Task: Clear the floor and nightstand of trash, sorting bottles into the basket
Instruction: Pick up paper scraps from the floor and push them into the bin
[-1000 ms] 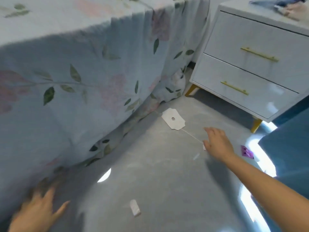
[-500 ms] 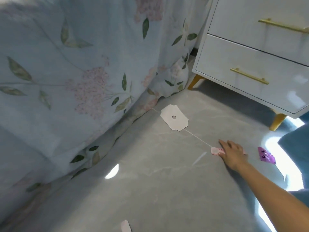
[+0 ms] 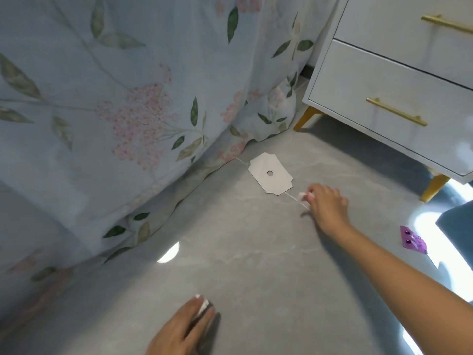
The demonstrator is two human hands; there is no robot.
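Right hand (image 3: pixel 326 203) pinching a small pink-white scrap (image 3: pixel 302 195) right of the cardboard tag (image 3: pixel 270 173), left hand (image 3: pixel 183 329) reaching with straight fingers onto a white wad (image 3: pixel 203 304) nearby.

Your right hand (image 3: pixel 326 202) reaches forward on a long, nearly straight bare arm, knuckles up, fingers curled and pinching something small and pale at their tips. Your left hand (image 3: pixel 183 326) lies low and close to you, palm down, fingers extended flat and pressing something white.

White card tag (image 3: pixel 270 173) with hole flat on floor; purple wrapper (image 3: pixel 413 242) well apart.
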